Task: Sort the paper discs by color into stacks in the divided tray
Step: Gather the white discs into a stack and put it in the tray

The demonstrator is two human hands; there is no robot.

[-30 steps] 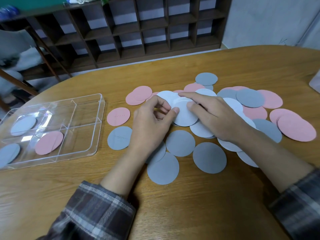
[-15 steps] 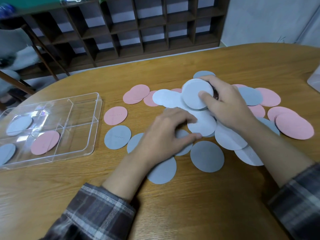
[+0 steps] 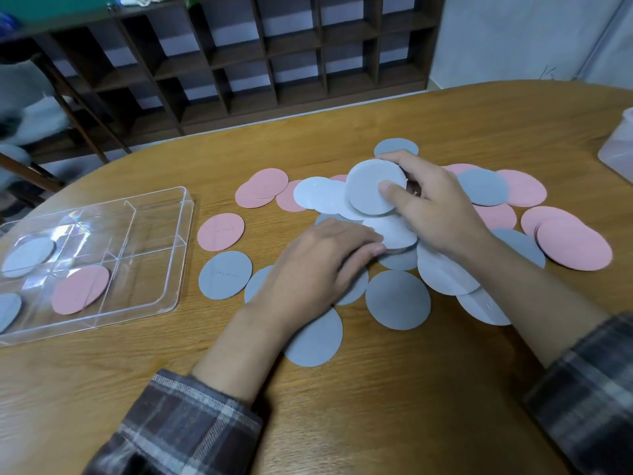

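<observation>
The right hand (image 3: 442, 207) pinches a pale disc (image 3: 370, 185) at its edge, thumb on the face and fingers (image 3: 411, 166) curled behind. The disc stands tilted above the heap, which I judge lets it come away without dragging its neighbours. The left hand (image 3: 322, 265) lies flat, its fingers (image 3: 371, 250) straight and pressing on a white disc (image 3: 397, 233) lower in the pile. It is probably pinning the loose sheets so that only 1 lifts (thin paper tends to cling and slide).

The rest of the discs are spread over the wooden surface (image 3: 376, 406) around both hands, pink, grey-blue and pale overlapping. A pink heap (image 3: 573, 243) lies at the far right. The divided tray (image 3: 185, 241) sits well apart to the left and holds 3 discs: a pale one (image 3: 29, 257), a pink one (image 3: 80, 289) and a grey-blue one (image 3: 7, 311). Each seems to have its own compartment, 1 colour apiece, so the stacks look barely begun.

As for writing, a loose pink disc (image 3: 221, 232) and a grey-blue disc (image 3: 225, 275) just beside the tray each bear a faint scribbled line, too small to read. No brand or label shows anywhere.
</observation>
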